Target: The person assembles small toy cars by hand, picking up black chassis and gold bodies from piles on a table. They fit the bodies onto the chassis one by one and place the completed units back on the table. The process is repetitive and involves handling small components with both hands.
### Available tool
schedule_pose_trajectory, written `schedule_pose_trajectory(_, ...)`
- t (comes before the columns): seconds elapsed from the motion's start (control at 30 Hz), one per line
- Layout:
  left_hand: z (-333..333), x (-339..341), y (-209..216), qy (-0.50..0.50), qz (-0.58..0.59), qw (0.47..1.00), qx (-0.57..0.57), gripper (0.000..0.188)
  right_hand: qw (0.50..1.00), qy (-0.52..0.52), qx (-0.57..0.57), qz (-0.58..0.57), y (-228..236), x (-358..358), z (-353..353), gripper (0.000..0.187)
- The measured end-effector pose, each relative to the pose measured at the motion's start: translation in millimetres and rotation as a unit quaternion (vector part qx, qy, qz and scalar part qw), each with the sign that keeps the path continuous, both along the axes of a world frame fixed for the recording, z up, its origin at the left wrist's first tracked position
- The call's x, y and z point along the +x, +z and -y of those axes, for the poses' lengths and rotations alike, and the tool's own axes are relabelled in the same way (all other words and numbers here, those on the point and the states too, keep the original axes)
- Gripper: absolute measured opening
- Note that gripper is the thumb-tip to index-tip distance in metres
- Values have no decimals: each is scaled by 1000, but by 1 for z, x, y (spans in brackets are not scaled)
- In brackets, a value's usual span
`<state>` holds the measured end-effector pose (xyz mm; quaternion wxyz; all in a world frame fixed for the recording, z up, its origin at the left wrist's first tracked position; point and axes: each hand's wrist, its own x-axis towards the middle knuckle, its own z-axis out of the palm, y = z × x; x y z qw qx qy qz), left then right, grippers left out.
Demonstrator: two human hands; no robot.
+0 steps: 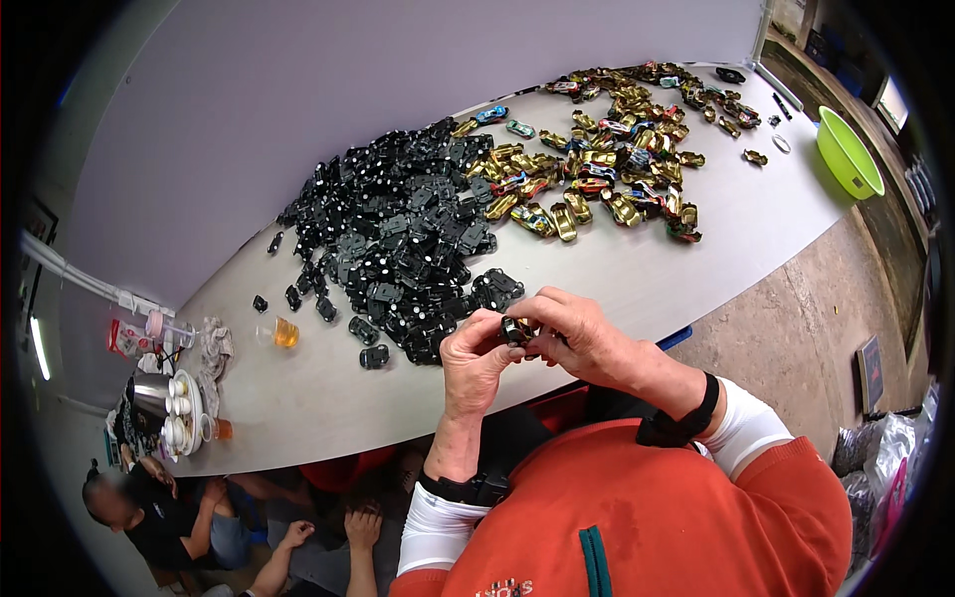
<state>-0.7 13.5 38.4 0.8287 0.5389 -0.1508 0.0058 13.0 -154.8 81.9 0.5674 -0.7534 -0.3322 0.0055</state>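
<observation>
A small toy car [516, 331], dark with a gold tint, is pinched between my two hands above the table's near edge. My left hand [472, 362] closes on its left side with thumb and fingers. From the other side, the thumb and fingers of my right hand [587, 340] grip it too, covering much of it. Just beyond my hands spreads a big heap of black toy car bases [398, 239]. To its right lies a pile of shiny toy car bodies [607, 159], mostly gold, some red, blue or green.
A green basin [849, 154] sits at the table's right end. On the left are a cup of amber drink [286, 333], a cloth [215, 343] and a white tray with cups [194, 403]. Other people [169, 517] sit at the lower left. Plastic bags [885, 458] lie at right.
</observation>
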Motion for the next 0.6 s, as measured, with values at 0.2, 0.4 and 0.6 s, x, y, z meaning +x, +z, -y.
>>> schedule_pose_trajectory(0.2, 1, -2, 0, -32, -66, 996, -60, 31, 996, 56, 1, -73, -1, 4, 4, 40)
schedule_pose_trajectory(0.4, 3, -4, 5, -9, -194, 978, -76, 17, 954, -12, 36, -299, -7, 12, 1, 27)
schedule_pose_trajectory(0.6, -3, 7, -32, 74, -287, 933, -205, 15, 988, -49, -66, -133, -40, 16, 12, 20)
